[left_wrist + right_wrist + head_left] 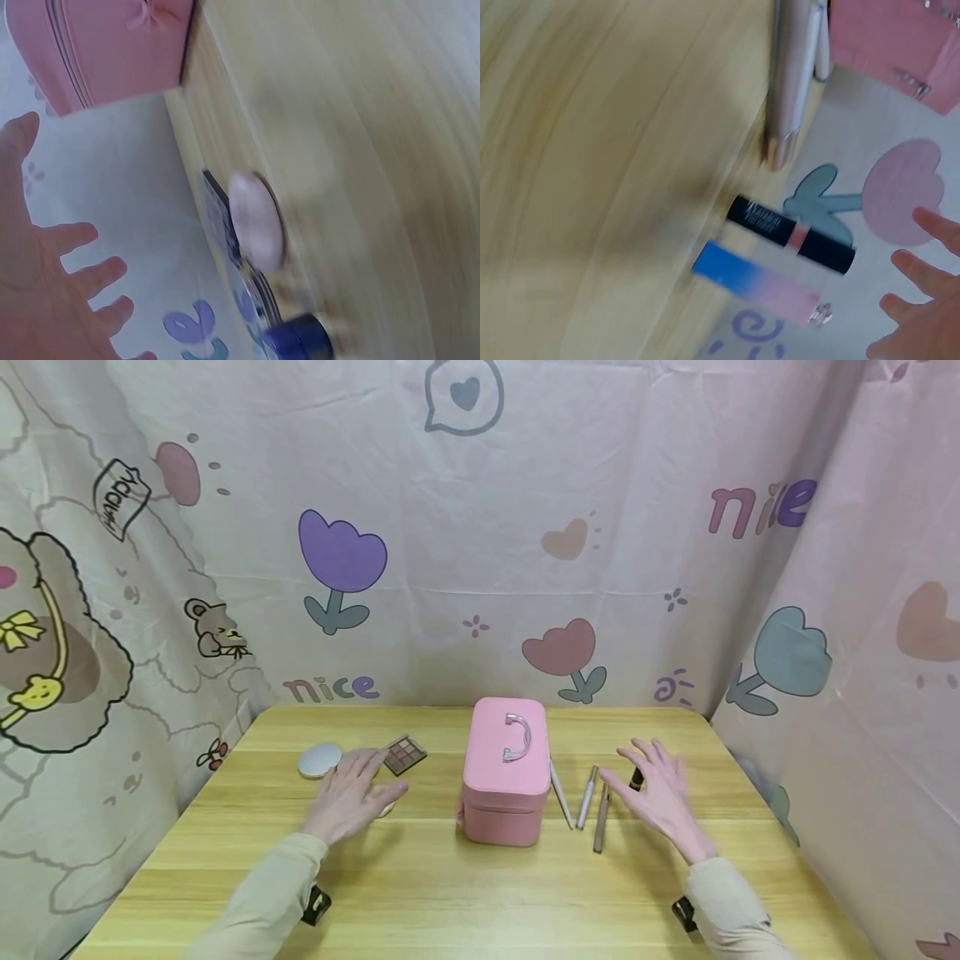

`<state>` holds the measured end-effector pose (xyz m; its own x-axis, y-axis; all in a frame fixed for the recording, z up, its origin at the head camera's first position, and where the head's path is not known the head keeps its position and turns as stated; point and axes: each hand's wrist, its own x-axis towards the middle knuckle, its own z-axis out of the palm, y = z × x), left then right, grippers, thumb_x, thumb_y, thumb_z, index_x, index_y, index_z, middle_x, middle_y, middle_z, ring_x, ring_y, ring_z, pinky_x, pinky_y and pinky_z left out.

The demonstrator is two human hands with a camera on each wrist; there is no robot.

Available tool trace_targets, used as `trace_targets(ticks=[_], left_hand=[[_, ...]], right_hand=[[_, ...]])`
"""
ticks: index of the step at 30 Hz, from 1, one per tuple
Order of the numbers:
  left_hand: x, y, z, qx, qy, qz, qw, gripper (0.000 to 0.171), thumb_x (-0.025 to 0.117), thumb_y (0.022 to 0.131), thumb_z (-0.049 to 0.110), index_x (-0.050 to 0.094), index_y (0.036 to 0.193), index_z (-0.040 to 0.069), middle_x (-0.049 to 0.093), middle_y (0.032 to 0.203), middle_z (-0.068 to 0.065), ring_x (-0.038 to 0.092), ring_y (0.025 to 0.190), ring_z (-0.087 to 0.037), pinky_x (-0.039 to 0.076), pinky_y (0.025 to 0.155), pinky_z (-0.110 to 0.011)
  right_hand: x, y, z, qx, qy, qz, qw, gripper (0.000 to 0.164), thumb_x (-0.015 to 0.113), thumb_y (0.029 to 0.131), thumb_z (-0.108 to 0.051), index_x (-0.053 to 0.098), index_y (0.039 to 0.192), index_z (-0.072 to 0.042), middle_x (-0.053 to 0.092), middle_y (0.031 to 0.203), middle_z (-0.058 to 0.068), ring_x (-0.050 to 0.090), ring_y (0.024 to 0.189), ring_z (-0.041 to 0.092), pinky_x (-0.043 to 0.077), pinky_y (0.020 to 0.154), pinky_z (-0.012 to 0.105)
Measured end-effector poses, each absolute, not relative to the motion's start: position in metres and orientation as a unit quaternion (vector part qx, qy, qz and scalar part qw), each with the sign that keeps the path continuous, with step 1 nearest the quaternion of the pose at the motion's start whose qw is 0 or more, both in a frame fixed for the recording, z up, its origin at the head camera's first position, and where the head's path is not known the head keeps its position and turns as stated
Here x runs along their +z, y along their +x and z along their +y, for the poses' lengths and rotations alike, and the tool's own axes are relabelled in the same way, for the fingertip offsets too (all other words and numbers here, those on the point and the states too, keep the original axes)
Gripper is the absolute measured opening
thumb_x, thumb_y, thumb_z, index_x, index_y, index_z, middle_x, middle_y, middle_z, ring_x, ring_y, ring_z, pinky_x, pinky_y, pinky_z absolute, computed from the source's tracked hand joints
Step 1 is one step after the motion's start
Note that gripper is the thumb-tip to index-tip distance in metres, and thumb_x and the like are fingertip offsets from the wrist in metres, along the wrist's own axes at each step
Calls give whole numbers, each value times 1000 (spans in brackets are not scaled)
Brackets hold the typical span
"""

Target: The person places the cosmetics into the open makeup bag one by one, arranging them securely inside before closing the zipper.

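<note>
left hand (351,795) and right hand (660,790) spread wide, holding nothing, so soft touches should keep the lipstick tube (792,234) from rolling.

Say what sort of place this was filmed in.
Probably an indoor corner screened off for recording: printed cloth hangs behind and on both sides of a wooden table, which bears a pink case and a palette.

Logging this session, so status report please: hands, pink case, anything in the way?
Left hand, right hand: both spread, holding nothing. Pink case: lid closed, standing between them. Slim pens lie between case and right hand.
</note>
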<state>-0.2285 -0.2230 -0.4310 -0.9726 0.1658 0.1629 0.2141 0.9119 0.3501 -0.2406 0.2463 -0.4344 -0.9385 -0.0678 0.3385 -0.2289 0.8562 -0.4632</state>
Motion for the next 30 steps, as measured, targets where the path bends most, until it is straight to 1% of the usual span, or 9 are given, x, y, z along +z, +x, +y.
trace_targets(ticks=[7,11,14,16,20,22,26,29,30], left_hand=[[-430,-229,-201,-211,-119,-968,59,76,47,98,61,35,157,14,33,164,-14,29,151,-43,13,120,-74],[-430,-229,-190,-231,-132,-962,57,73,48,98,59,39,156,15,34,164,-13,29,152,-40,15,122,-71],[-430,-230,-183,-252,-137,-957,52,70,49,99,57,41,155,16,36,163,-13,29,153,-38,13,123,-69],[-430,-230,-178,-267,-142,-952,51,68,50,99,56,43,154,15,38,162,-13,30,152,-38,13,124,-68],[-428,-228,-168,-288,-145,-945,48,64,48,100,54,46,152,16,40,161,-12,34,149,-41,19,122,-68],[-428,-227,-163,-303,-144,-941,43,62,48,101,53,46,151,17,41,160,-12,35,149,-42,22,121,-68],[-429,-226,-154,-333,-149,-931,31,60,47,102,50,48,150,15,43,159,-12,36,148,-43,23,121,-67],[-430,-226,-148,-354,-157,-922,25,59,47,103,48,48,150,13,44,158,-13,38,147,-42,26,122,-65],[-431,-225,-146,-358,-159,-920,24,58,47,103,47,48,150,12,45,158,-13,38,147,-41,26,121,-64]], right_hand=[[-435,-238,226,274,101,-944,156,61,64,91,-50,63,133,-5,44,154,23,19,152,49,-1,121,73],[-433,-236,214,293,120,-936,155,57,65,92,-45,64,131,-4,48,151,24,23,150,49,1,122,71],[-432,-235,205,318,135,-927,147,53,65,93,-40,64,131,-2,50,149,24,28,148,50,7,122,72],[-432,-235,200,337,140,-921,135,52,64,94,-38,63,132,-2,50,150,24,31,146,50,15,119,74],[-431,-234,191,373,142,-911,103,51,60,98,-38,60,137,-5,48,152,21,37,144,49,24,114,76],[-431,-234,188,393,145,-904,86,52,58,99,-38,58,140,-5,48,153,21,40,142,48,27,115,74],[-430,-233,182,423,156,-891,52,54,55,102,-34,52,144,-1,47,152,24,51,132,47,36,114,68],[-429,-232,178,447,158,-880,28,55,53,103,-32,47,147,1,44,154,27,51,131,49,40,112,65],[-428,-232,177,453,156,-877,21,56,53,103,-31,45,148,2,43,154,27,46,137,50,40,113,65]])
